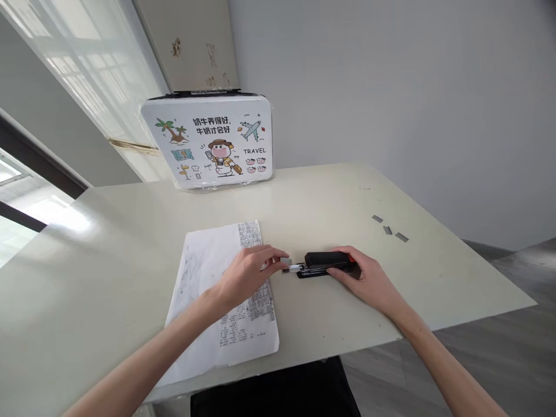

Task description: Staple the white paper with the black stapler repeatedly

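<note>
Your right hand (pixel 369 281) closes its grip on the rear of the black stapler (pixel 324 262), which lies flat on the worktop (pixel 130 231) just right of the printed sheet (pixel 204 255). Your left hand (pixel 247 275), over that sheet, narrows its grip to a pinch on the stapler's silver front end. Behind stands a white case (pixel 208 142) marked "TRAVEL" beside Chinese characters.
</note>
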`<control>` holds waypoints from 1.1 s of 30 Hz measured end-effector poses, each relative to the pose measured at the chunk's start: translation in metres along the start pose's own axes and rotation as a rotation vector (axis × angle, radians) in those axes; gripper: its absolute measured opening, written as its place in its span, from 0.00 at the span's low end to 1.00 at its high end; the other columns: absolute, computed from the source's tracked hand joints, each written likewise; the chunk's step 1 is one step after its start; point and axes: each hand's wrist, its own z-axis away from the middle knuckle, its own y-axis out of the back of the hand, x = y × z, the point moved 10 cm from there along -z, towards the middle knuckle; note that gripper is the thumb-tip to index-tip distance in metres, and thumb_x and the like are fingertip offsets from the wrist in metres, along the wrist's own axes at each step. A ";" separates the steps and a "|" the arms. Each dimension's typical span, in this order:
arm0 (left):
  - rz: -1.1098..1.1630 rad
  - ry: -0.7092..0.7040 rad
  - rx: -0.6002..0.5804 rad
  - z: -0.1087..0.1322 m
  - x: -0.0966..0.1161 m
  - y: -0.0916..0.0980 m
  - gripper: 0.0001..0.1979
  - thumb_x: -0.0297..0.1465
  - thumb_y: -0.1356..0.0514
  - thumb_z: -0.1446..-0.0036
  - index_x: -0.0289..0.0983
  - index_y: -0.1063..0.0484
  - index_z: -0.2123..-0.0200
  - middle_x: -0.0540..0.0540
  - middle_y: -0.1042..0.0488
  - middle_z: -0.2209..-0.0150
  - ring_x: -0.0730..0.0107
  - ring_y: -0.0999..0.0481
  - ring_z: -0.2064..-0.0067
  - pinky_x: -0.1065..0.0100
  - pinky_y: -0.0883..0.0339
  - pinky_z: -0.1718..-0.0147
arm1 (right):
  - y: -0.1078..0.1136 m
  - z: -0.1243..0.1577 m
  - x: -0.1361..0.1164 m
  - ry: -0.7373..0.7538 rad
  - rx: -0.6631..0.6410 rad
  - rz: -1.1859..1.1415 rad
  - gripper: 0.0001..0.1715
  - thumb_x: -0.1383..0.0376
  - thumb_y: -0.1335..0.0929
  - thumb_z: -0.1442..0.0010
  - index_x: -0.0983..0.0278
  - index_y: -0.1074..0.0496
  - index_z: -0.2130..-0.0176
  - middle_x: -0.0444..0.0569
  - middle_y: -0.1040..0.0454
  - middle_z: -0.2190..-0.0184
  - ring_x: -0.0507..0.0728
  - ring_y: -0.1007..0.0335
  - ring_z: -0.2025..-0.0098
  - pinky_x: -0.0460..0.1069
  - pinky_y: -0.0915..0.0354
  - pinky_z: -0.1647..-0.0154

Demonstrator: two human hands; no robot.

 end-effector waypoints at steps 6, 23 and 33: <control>-0.120 -0.089 0.021 0.001 0.008 -0.008 0.13 0.39 0.42 0.27 0.39 0.21 0.53 0.44 0.19 0.57 0.62 0.20 0.57 0.61 0.26 0.58 | 0.000 0.000 -0.001 0.010 -0.003 -0.003 0.23 0.44 0.32 0.33 0.52 0.28 0.45 0.49 0.20 0.46 0.64 0.23 0.50 0.53 0.26 0.63; -0.214 -0.113 0.005 0.005 0.013 -0.021 0.12 0.38 0.42 0.27 0.37 0.22 0.53 0.44 0.20 0.57 0.60 0.19 0.57 0.59 0.25 0.58 | -0.001 0.000 0.002 -0.006 -0.013 -0.012 0.24 0.43 0.32 0.33 0.52 0.28 0.44 0.50 0.21 0.46 0.64 0.23 0.50 0.54 0.26 0.61; 0.008 -0.169 -0.117 0.008 -0.007 -0.007 0.12 0.39 0.39 0.28 0.40 0.19 0.53 0.44 0.19 0.57 0.64 0.20 0.58 0.64 0.25 0.57 | 0.004 0.002 -0.002 0.027 0.017 -0.086 0.22 0.45 0.31 0.32 0.52 0.27 0.45 0.49 0.21 0.46 0.64 0.24 0.48 0.56 0.27 0.52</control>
